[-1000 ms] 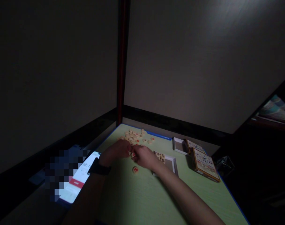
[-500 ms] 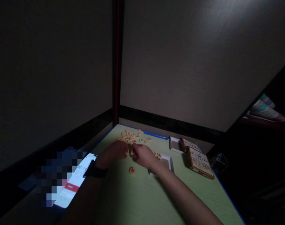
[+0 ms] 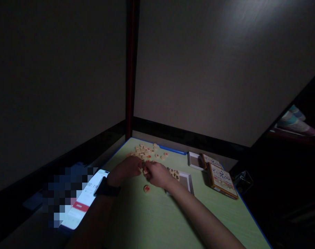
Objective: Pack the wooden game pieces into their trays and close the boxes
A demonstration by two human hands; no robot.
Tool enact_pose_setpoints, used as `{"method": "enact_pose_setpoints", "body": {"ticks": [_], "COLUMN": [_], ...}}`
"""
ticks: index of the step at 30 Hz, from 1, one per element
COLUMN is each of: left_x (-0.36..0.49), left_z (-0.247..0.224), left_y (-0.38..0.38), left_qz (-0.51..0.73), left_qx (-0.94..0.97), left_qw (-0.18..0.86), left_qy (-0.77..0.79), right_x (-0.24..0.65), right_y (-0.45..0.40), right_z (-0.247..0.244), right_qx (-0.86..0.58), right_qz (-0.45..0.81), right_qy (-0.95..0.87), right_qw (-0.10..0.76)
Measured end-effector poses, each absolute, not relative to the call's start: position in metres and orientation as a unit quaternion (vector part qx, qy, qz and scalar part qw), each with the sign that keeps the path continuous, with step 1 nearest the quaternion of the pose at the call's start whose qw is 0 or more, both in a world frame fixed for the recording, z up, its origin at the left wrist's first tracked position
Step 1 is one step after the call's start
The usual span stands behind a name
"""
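Note:
My left hand (image 3: 130,166), with a dark band on its wrist, has its fingers closed around a pale round Chinese chess piece (image 3: 140,169). Right beside it, my right hand (image 3: 158,173) pinches another such piece (image 3: 145,170) between thumb and fingers. The two hands nearly meet above the table. Behind them lies a loose heap of Chinese chess pieces (image 3: 142,149), some with red characters. A single red-marked piece (image 3: 146,188) rests nearer to me. Partly hidden by my right hand and forearm is an open white tray (image 3: 191,183), with black-marked pieces (image 3: 175,172) grouped at its left.
At the back right an empty white box tray (image 3: 195,160) stands beside two printed game boxes (image 3: 222,180). A lit phone (image 3: 82,204) showing a timer lies to the left of the green table (image 3: 157,221). Walls rise behind and left.
The view has shifted slightly. My right hand's fingers have moved a little closer to my left hand, and more black-marked pieces show beside the tray. Otherwise the layout is the same.

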State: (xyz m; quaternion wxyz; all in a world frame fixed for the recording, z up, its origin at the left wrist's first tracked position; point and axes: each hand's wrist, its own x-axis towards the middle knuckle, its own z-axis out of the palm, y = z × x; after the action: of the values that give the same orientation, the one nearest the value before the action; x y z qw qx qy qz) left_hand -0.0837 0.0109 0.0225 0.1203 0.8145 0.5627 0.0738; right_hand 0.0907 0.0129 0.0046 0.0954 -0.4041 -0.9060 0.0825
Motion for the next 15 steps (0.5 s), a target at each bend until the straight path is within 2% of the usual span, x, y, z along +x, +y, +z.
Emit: {"method": "enact_pose_setpoints", "body": {"ticks": [10,15], "left_x": [-0.083,-0.0849], "left_z": [0.0215,0.0185], "left_y": [0.0118,0.0127], "left_qz": [0.096,0.097], "left_qx": [0.808,0.801], "left_qw": [0.116,0.076], "left_qy": [0.57,0.586], "right_x": [0.0881,0.0885], "right_y": [0.0129,0.0116], "right_z": [0.0044,0.005], "right_qx": [-0.406,-0.406], "right_qz": [0.076,0.065], "right_qy": [-0.907,-0.907], "right_qw": [0.083,0.089]}}
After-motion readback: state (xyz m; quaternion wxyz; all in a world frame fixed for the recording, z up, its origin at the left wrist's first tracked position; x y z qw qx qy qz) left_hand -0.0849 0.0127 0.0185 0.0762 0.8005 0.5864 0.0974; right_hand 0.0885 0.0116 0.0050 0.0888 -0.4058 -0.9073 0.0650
